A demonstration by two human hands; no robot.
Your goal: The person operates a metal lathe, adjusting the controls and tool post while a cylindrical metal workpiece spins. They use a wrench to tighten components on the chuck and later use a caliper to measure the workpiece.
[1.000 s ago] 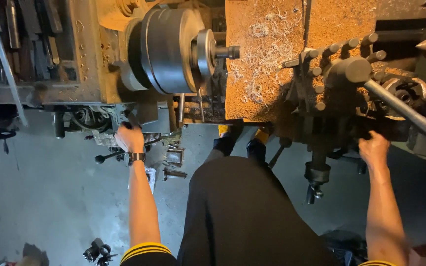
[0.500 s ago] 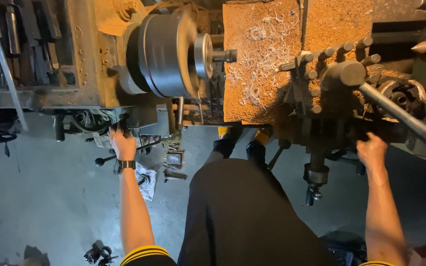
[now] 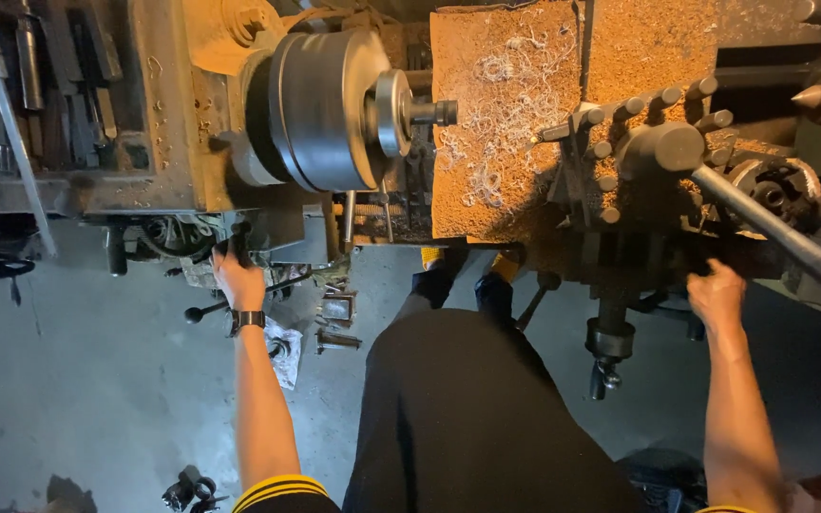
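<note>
I stand at a metal lathe. My left hand (image 3: 237, 278), with a dark wristwatch, is closed around a black lever (image 3: 238, 235) under the headstock. My right hand (image 3: 715, 294) grips a dark handwheel (image 3: 669, 302) on the carriage front, mostly hidden by my fingers. The round steel chuck (image 3: 320, 109) holds a short dark shaft (image 3: 432, 113) pointing right. A tool post (image 3: 656, 152) ringed with bolts sits on the carriage, and a long grey handle (image 3: 779, 235) slants down to the right from it.
Metal shavings cover the orange-brown tray (image 3: 504, 123) behind the bed. The pointed tailstock centre (image 3: 816, 95) is at the upper right. Tools lie in a rack (image 3: 49, 85) at the upper left. Small metal parts (image 3: 334, 318) and a rag (image 3: 285, 350) lie on the concrete floor.
My left hand has moved up from lower beside the machine onto the lever under the headstock. My right hand has stayed on the carriage handwheel.
</note>
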